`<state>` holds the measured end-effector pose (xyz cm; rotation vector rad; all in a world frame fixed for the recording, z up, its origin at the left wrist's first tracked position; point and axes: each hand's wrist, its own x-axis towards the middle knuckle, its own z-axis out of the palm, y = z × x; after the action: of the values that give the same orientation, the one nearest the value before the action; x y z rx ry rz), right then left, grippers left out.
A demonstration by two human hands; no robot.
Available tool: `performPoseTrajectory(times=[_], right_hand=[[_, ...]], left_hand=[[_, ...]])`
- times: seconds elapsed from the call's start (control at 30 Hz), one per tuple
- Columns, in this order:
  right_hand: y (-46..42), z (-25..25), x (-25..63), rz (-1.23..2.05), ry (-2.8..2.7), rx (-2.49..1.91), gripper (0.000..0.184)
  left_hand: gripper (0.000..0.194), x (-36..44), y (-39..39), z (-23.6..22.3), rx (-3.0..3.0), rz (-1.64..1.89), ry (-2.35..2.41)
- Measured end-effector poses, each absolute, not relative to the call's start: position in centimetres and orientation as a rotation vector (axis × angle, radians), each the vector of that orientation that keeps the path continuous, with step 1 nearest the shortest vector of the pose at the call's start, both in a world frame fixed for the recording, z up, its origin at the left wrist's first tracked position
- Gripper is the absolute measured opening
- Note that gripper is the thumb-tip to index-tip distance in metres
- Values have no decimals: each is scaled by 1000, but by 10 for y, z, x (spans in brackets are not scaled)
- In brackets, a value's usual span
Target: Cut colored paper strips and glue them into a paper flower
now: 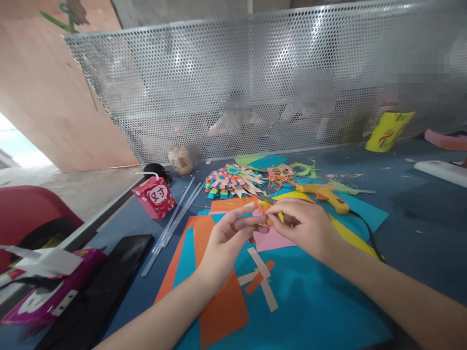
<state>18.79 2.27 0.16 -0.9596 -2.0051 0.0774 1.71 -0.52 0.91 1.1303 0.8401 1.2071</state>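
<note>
My left hand (228,238) and my right hand (304,226) meet above the blue table, fingertips pinched together on a small orange paper strip (267,214). Under them lie a pink paper sheet (272,239), orange paper (219,306) and blue paper (310,301). Loose white and orange strips (260,277) lie crossed on the blue sheet just below my hands. A multicoloured paper flower (231,181) sits behind the hands, and a yellow glue gun (323,193) lies to its right.
A red drink carton (155,196) with a straw stands at the left, beside several glue sticks (175,221). A black tablet (109,282) and a magenta packet (54,291) lie near the left edge. A perforated metal screen (255,82) closes the back. Paper scraps (292,170) lie behind.
</note>
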Motion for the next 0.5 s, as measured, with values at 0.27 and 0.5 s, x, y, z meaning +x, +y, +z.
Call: performPoseTrajectory(times=[0.27, 0.5], right_hand=[[19, 6, 185, 640, -1914, -994, 13], [21, 8, 184, 673, -1887, -1004, 15]], left_hand=[[25, 14, 0, 4, 1115, 1243, 826], [27, 13, 0, 4, 1130, 1250, 847]])
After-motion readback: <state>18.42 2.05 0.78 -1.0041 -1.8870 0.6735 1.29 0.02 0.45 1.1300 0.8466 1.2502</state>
